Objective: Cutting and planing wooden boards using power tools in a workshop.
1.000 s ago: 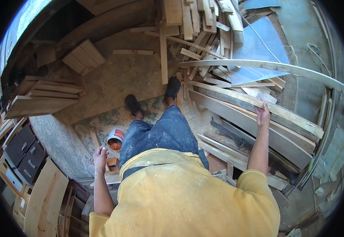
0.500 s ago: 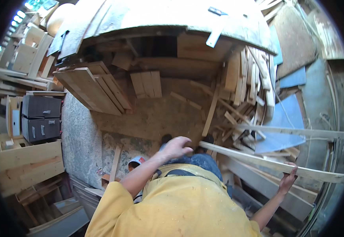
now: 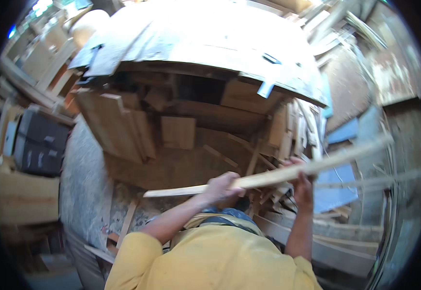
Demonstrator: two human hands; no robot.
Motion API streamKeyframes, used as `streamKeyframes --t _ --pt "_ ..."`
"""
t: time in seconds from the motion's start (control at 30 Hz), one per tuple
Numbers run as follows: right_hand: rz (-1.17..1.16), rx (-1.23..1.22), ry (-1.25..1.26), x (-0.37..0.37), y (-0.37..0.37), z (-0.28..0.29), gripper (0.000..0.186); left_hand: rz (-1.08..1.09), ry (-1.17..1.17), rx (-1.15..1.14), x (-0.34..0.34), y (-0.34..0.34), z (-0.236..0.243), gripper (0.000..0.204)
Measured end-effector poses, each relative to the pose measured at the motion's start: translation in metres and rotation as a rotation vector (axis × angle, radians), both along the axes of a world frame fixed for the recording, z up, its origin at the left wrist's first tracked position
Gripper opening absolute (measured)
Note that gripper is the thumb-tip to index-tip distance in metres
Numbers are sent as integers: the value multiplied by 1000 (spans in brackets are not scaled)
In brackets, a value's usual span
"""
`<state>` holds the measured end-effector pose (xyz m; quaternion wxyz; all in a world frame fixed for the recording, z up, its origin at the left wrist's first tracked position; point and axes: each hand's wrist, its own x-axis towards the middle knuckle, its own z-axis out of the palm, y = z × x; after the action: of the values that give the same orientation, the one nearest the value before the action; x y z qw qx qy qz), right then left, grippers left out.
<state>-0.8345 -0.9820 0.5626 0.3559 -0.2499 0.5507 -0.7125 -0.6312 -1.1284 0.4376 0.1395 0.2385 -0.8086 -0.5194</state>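
A long, narrow wooden plank [image 3: 346,157] is held across in front of my body, its right end tilted up toward the far right. My left hand [image 3: 222,188] is closed around it left of the middle, with the plank's thin left end sticking out beyond. Further right, my right hand [image 3: 301,181] grips the same plank, fingers around its edge. Motion blurs both hands somewhat. Beyond them stands a workbench [image 3: 191,48], and a square with a pale blade [image 3: 266,88] hangs over its front edge.
Wooden panels [image 3: 111,128] lean under the bench at left. Wood strips [image 3: 288,128] are piled at its right end, near a blue sheet [image 3: 333,191]. A dark drawer box [image 3: 41,142] stands at far left. Another long strip [image 3: 365,182] crosses behind the plank at right.
The plank has swung up and to the left, across my front. My right hand has come inward with it, and my left hand, empty before, now holds it. The view has shifted slightly.
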Motion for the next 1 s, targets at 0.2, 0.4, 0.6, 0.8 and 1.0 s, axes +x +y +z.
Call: streamKeyframes --t 0.2,0.4,0.6,0.8,1.0 --pt "116 150 -93 2 -56 -38 37 8 -174 376 93 -50 -11 32" --pt "19 218 -175 20 -58 -52 27 14 -386 859 142 -69 -4 45" --pt "-47 333 -150 30 -44 -64 25 17 -414 797 175 -77 -38 42" --pt "-42 468 389 33 -58 -53 33 -16 -422 153 157 -97 -12 40" --pt "294 537 1487 36 -90 -11 59 -175 -543 -260 66 -104 35 26"
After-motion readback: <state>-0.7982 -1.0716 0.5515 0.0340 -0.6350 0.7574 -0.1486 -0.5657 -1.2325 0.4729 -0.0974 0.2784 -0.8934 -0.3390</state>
